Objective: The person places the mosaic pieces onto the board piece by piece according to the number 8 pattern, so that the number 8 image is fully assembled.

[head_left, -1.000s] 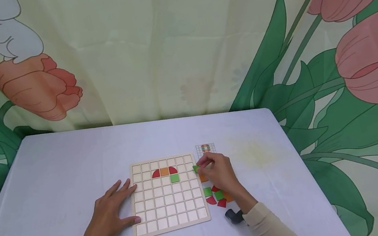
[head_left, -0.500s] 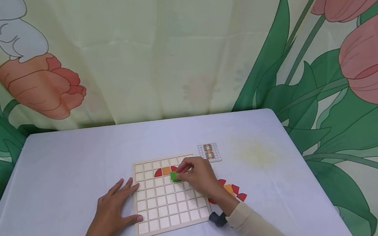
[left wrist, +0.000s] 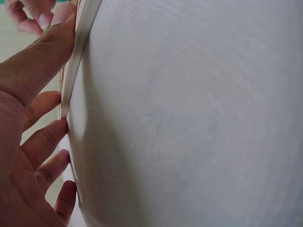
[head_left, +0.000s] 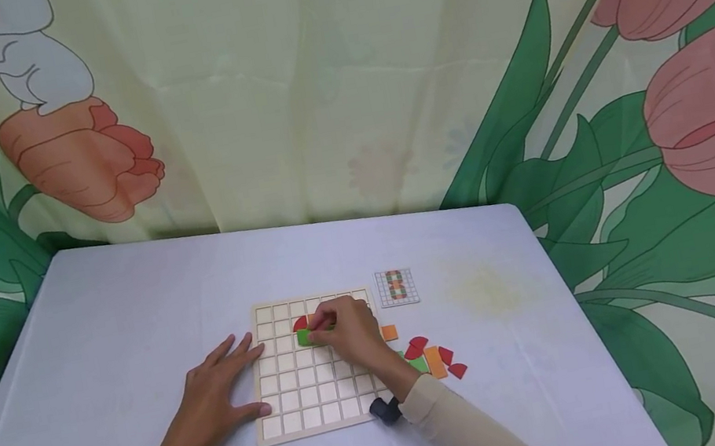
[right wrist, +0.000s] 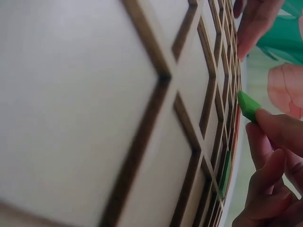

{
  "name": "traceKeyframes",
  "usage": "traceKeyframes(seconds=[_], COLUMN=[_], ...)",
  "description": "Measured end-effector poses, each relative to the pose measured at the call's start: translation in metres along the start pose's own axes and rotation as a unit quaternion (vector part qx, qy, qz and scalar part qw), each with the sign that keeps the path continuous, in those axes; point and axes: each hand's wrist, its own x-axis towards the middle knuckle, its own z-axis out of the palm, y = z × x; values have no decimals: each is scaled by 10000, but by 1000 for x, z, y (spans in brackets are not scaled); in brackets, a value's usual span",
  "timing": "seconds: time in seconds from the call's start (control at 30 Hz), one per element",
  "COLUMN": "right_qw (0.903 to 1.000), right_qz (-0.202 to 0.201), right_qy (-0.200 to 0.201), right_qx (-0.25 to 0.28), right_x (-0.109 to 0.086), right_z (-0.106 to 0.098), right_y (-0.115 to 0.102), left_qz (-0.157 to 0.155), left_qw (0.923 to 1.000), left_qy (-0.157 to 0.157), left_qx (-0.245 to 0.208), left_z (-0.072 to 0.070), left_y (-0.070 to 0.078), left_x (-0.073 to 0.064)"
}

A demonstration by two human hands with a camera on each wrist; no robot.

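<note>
A wooden grid board [head_left: 310, 400] lies on the table. My left hand [head_left: 210, 396] has its fingers spread, with fingertips and thumb at the board's left edge; the left wrist view shows the thumb [left wrist: 49, 45] along the rim. Between thumb and fingertips my right hand [head_left: 352, 335] pinches a green square tile [right wrist: 247, 106], tilted over a cell in the upper part of the board. Just above that cell sits a red quarter-round tile [head_left: 299, 322]. Another green tile [right wrist: 226, 175] lies in the grid under my right hand, which hides most of that row in the head view.
A small printed pattern card [head_left: 397, 288] lies beyond the board's right corner. Loose red, green and orange tiles [head_left: 435, 362] are scattered to the right of the board, with an orange square [head_left: 389, 333] near its edge. A printed curtain hangs behind the table.
My right hand has carried the green tile leftward from beside the board's right edge, across the placed green tile, to below the left red tile. The left hand stays at the board's edge.
</note>
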Motion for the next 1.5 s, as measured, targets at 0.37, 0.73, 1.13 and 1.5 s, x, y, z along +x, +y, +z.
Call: traceKeyframes(seconds=[0.37,0.73,1.13,1.5], right_qw=[9967,9969,9975,9910], right_qz=[-28,-23,338,855], right_qy=[29,49,530,966], right_qx=[-813,-780,-320,-353], right_x=[4,2,-21,-39], right_z=[10,6,-32,-67], right_y=[-7,-2,17,45], left_qz=[59,51,-54,-11], left_qw=[10000,9999,10000,10000], left_qy=[-18,11,25,48], left_qx=[-41,-86,-29,-11], left_z=[-1,1,1,1], left_y=[-1,-2,1,1], left_x=[0,1,-1,0])
